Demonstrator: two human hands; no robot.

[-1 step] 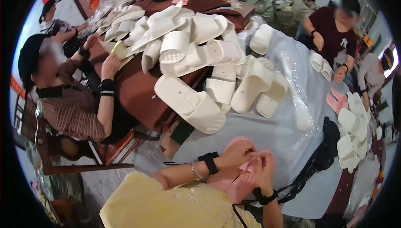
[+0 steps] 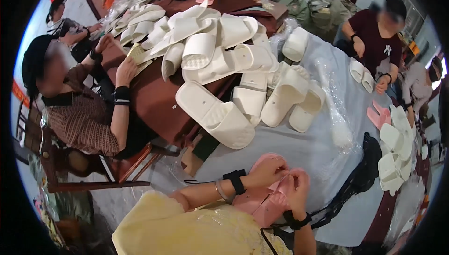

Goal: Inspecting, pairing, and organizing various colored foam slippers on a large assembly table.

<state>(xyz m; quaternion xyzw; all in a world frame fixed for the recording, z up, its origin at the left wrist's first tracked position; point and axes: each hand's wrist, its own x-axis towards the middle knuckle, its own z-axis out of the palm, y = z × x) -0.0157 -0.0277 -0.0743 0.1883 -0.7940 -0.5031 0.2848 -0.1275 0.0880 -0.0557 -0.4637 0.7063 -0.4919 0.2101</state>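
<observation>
A pair of pink slippers [image 2: 248,200] rests close in front of me, at the near edge of the grey-covered table. My left hand [image 2: 272,172] is closed, its fingertips pinched at the slippers' upper part. Beside it, my right hand [image 2: 297,190] also pinches there, thumb and fingers pressed together close to the left fingertips. Whether something small sits between the fingertips is too fine to tell. Just beyond my hands lies a large white slipper [image 2: 213,117], at the near end of a heap of white slippers [image 2: 201,49].
Black straps [image 2: 358,173] lie right of my hands. White slippers [image 2: 393,168] and a pink pair [image 2: 378,114] are at the right edge. Clear plastic wrap [image 2: 334,105] crosses the grey sheet [image 2: 290,143]. Co-workers sit around; one at left [image 2: 84,114] occupies a wooden chair [image 2: 98,171].
The view has shifted very slightly. My hands and the pink slippers keep the same pose.
</observation>
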